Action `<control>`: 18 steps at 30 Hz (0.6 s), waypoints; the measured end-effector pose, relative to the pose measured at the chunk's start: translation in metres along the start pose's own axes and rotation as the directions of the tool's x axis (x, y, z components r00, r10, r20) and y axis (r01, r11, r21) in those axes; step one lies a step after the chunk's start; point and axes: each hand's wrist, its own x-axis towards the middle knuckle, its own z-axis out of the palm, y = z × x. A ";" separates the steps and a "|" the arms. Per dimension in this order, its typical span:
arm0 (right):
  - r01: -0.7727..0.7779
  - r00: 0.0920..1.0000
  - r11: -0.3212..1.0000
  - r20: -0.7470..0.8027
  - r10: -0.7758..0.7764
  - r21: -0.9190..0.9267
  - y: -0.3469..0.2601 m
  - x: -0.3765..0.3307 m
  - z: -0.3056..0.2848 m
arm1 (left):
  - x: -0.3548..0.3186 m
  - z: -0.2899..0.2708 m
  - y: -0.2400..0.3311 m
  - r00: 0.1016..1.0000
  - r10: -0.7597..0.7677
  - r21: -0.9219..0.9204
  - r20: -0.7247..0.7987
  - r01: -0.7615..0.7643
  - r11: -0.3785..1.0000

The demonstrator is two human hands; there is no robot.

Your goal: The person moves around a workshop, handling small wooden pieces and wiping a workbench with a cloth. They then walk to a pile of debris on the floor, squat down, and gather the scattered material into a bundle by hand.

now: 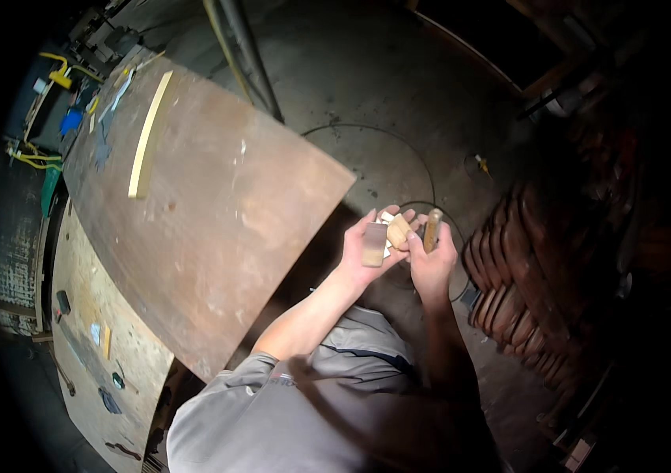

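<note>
Over a concrete floor [367, 94], left hand [367, 256] clasps a flat block [373, 244]; right hand [430, 256] grips a peg [432, 229].

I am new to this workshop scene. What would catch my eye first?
At the centre, the left hand and right hand hold small wooden blocks over the concrete floor. To the left lies a large brown board with a pale wooden strip on it.
</note>
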 end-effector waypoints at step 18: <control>-0.179 0.766 0.951 0.643 -0.026 0.251 0.030 0.418 0.083 | 0.320 0.101 0.170 0.784 0.569 0.462 -0.248 -0.420 0.781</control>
